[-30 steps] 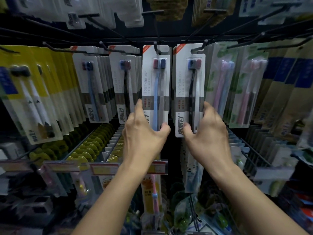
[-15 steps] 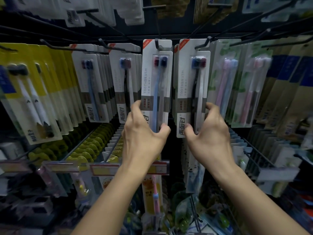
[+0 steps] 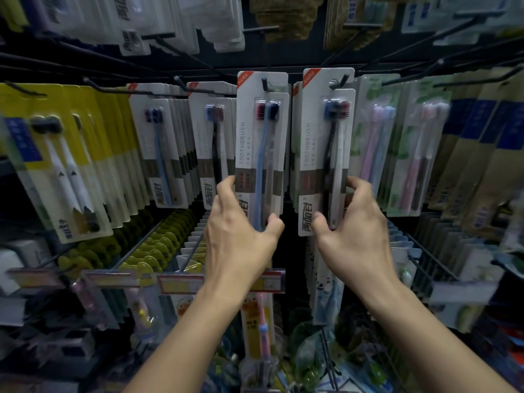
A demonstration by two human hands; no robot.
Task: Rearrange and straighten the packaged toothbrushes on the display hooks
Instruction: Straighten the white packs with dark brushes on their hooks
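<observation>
- The left hand (image 3: pixel 241 234), at centre frame, grips the lower end of the white toothbrush pack (image 3: pixel 262 148): its fingers curl round the pack's left edge and its thumb presses on the right edge near the bottom.
- That pack hangs upright on a black display hook (image 3: pixel 265 84) just above centre. Against the frame a second ago it sits higher in the frame, and the fingers have climbed further up its left edge.
- The right hand (image 3: pixel 353 231), right of centre, holds the neighbouring white pack (image 3: pixel 326 154), with fingers wrapped over its right edge and the thumb on the front near the bottom.
- A second ago this hand lay flatter, its fingers only reaching up beside the pack; now they have closed round it.
- The right-hand pack hangs on its own hook (image 3: pixel 338 82), just beside the left one, the two not touching.
- More white packs (image 3: pixel 167 154) hang in rows to the left of centre, yellow packs (image 3: pixel 56 165) at far left and pale green packs (image 3: pixel 397 143) to the right, in the same order as before.
</observation>
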